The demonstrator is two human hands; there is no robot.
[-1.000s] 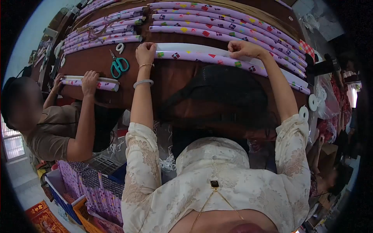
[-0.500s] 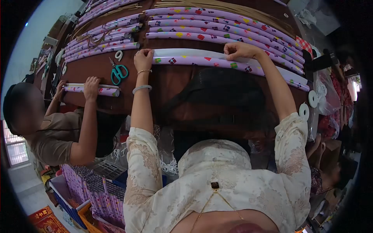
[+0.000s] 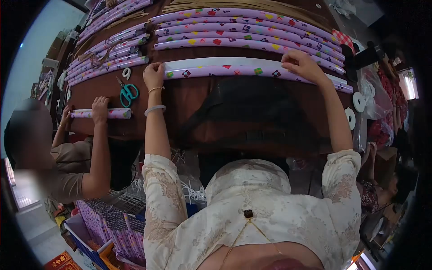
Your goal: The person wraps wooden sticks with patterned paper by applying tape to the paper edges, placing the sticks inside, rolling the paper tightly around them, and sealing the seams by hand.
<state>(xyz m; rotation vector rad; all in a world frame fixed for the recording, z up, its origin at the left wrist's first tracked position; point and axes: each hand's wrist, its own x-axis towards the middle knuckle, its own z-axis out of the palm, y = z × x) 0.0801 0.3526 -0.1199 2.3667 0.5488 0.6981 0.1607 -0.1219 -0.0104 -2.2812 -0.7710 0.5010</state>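
Observation:
A long roll of lilac wrapping paper printed with colourful gift boxes lies across the brown-covered table in front of me. Its loose white edge stands up along the far side. At the left end of this roll, my left hand has its fingers pinched on the paper. My right hand is over the right part of the roll, thumb and fingers bent but apart, with nothing visible between them. Several finished-looking rolls lie parallel just beyond.
Teal-handled scissors and a white tape ring lie left of my left hand. A co-worker's hand rests on a shorter roll. White tape rolls sit at the right edge. A black bag lies in front of me.
My right hand has moved right along the roll, and its fingers have parted from a pinch. My left hand stays at the roll's left end. The whole view has shifted slightly.

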